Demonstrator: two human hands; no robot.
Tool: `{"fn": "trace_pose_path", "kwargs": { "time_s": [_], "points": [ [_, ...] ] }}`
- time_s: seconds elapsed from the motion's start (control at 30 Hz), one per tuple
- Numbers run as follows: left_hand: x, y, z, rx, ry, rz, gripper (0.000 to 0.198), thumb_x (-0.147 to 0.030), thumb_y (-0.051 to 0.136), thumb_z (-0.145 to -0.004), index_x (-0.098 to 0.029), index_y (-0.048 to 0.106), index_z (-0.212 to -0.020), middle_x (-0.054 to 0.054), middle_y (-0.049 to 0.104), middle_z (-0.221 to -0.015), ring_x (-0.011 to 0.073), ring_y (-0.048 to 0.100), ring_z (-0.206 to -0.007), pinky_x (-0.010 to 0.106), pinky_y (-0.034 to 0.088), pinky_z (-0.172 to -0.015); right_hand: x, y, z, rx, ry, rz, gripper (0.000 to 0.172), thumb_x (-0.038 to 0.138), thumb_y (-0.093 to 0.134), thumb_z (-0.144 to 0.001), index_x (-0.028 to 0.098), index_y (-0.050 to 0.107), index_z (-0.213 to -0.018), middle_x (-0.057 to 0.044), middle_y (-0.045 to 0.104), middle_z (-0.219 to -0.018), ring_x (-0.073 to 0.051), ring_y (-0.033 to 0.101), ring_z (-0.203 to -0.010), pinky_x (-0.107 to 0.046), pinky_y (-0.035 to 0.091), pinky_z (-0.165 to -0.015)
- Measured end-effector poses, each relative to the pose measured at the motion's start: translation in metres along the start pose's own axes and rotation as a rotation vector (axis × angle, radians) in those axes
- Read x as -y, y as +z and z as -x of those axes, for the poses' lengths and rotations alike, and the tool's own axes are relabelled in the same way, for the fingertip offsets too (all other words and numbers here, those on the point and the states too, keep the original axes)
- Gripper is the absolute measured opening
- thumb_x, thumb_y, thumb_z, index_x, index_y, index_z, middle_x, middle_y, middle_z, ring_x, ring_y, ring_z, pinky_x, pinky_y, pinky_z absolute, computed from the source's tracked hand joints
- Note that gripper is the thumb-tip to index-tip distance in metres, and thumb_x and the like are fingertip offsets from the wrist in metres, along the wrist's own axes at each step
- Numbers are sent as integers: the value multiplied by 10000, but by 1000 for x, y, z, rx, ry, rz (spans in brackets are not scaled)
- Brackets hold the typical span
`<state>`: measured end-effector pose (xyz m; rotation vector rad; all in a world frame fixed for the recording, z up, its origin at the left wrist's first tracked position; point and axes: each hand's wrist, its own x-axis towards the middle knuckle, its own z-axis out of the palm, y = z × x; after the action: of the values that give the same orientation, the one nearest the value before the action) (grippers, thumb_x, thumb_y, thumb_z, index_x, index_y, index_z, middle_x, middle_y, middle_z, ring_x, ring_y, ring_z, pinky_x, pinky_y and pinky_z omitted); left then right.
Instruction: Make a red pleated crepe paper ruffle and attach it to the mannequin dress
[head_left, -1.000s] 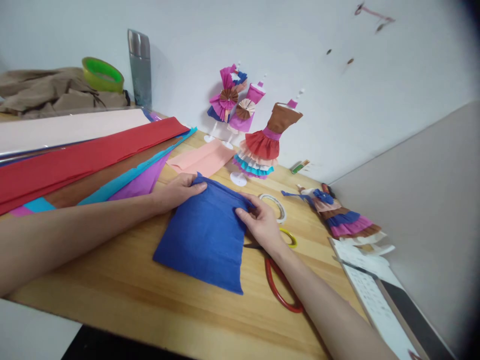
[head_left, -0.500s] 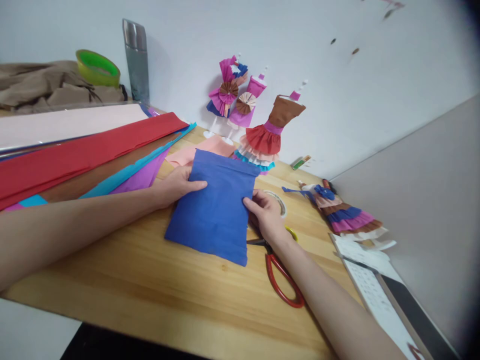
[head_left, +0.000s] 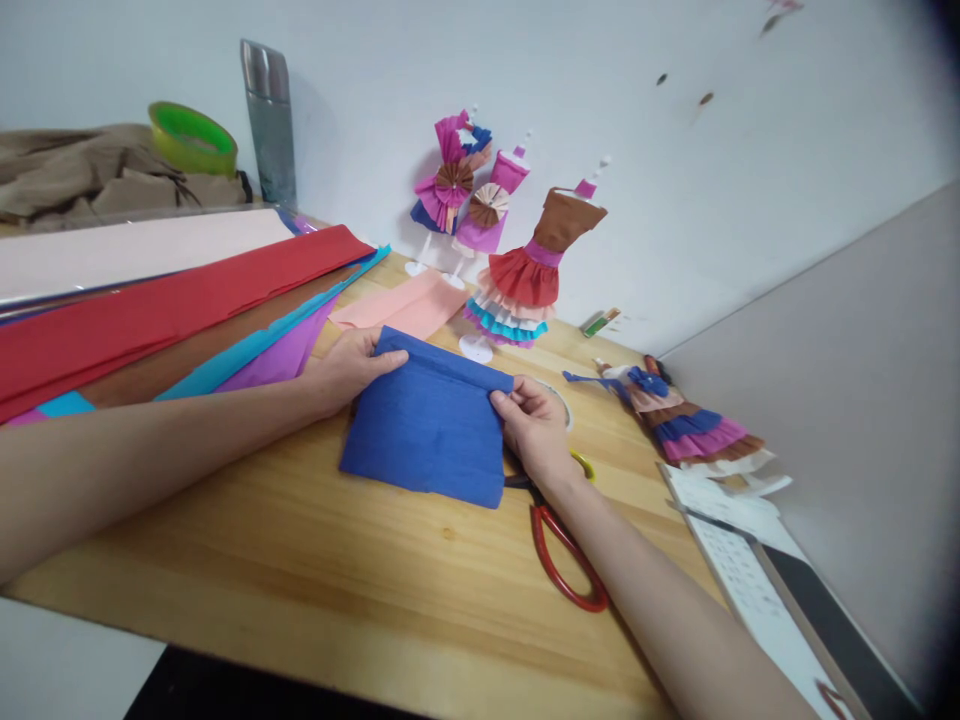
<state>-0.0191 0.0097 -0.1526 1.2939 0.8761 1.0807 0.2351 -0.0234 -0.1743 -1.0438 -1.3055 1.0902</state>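
A blue crepe paper sheet (head_left: 431, 430) is held up a little over the wooden table (head_left: 315, 590), its lower edge towards me. At its upper left corner my left hand (head_left: 358, 368) pinches it, thumb on the near face. My right hand (head_left: 534, 425) grips the upper right edge between thumb and fingers. Scissors (head_left: 566, 565) with red and yellow handles lie under and beside my right wrist, their blades partly hidden. Behind that hand a tape roll (head_left: 564, 405) shows only in part. Beyond the sheet lies a piece of peach paper (head_left: 412, 303).
Long folded paper strips, the red one (head_left: 187, 295) uppermost, cover the left side. At the back stand a grey bottle (head_left: 268, 130), green-yellow tape (head_left: 193, 140) and small mannequins in paper dresses (head_left: 562, 225). Another paper dress (head_left: 694, 425) and a white printed board (head_left: 739, 570) lie right.
The sheet's top edge has come down and towards me, so the sheet looks shorter. Behind it, the white base of the brown-topped mannequin now shows. Both hands keep their hold.
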Motion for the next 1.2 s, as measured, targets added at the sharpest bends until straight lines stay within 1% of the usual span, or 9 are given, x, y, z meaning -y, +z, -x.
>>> {"fn": "trace_pose_path", "kwargs": {
  "time_s": [0.1, 0.2, 0.37, 0.53, 0.73, 0.93, 1.03, 1.13, 1.2],
  "points": [
    [0, 1, 0, -35, 9, 21, 250, -350, 758, -690, -137, 680, -794, 23, 734, -786, 149, 653, -689, 253, 522, -640, -2, -1, -1, 10, -22, -52, 236, 385, 809, -699, 223, 647, -760, 48, 624, -647, -99, 530, -546, -233, 442, -559],
    [1, 0, -1, -17, 4, 73, 251, -353, 768, -697, -137, 695, -803, 25, 739, -778, 147, 655, -673, 249, 519, -632, -1, 0, -2, -6, -39, -104, 198, 349, 823, -687, 240, 683, -774, 54, 636, -648, -99, 536, -548, -232, 444, -564],
    [1, -4, -1, 49, -31, 174, 308, -334, 814, -671, -135, 727, -889, 50, 758, -796, 167, 680, -686, 272, 535, -667, 4, 2, -1, -63, 0, -150, 187, 321, 831, -646, 248, 714, -773, 41, 688, -659, -120, 561, -546, -253, 461, -557],
    [2, -7, -3, 77, -37, 229, 284, -284, 821, -662, -129, 741, -886, 64, 763, -820, 181, 697, -755, 296, 536, -763, 7, 4, 0, -90, 56, -218, 182, 277, 837, -602, 248, 728, -745, 51, 685, -624, -103, 551, -504, -236, 449, -526],
    [7, -7, -5, 77, -57, 250, 225, -252, 802, -663, -134, 741, -845, 47, 751, -778, 170, 690, -715, 308, 534, -761, 9, 5, 1, -79, 72, -214, 146, 258, 816, -605, 232, 704, -695, 49, 669, -594, -99, 543, -489, -236, 445, -520],
    [12, -9, -7, 59, -10, 221, 173, -214, 784, -655, -132, 741, -801, 39, 740, -755, 170, 679, -714, 299, 520, -750, 14, 7, 2, -95, 73, -225, 203, 265, 844, -547, 228, 693, -677, 47, 658, -595, -99, 523, -488, -234, 424, -507],
    [11, -10, -7, 115, 1, 215, 211, -218, 807, -640, -130, 748, -823, 49, 752, -797, 182, 685, -754, 309, 521, -777, 16, 8, 3, -72, 70, -233, 261, 328, 867, -533, 225, 682, -685, 38, 660, -609, -109, 526, -496, -251, 435, -519],
    [6, -9, -5, 169, -26, 196, 243, -264, 823, -662, -136, 753, -856, 58, 761, -848, 187, 689, -787, 311, 525, -790, 16, 8, 3, -72, 79, -225, 330, 432, 872, -534, 216, 648, -647, 37, 626, -563, -106, 494, -463, -252, 417, -491],
    [2, -8, -2, 159, -35, 195, 247, -345, 813, -688, -138, 747, -803, 60, 755, -802, 185, 684, -747, 295, 526, -734, 16, 9, 3, -96, 88, -219, 363, 445, 885, -513, 211, 626, -614, 43, 603, -533, -101, 480, -447, -241, 395, -469]
  ]
}}
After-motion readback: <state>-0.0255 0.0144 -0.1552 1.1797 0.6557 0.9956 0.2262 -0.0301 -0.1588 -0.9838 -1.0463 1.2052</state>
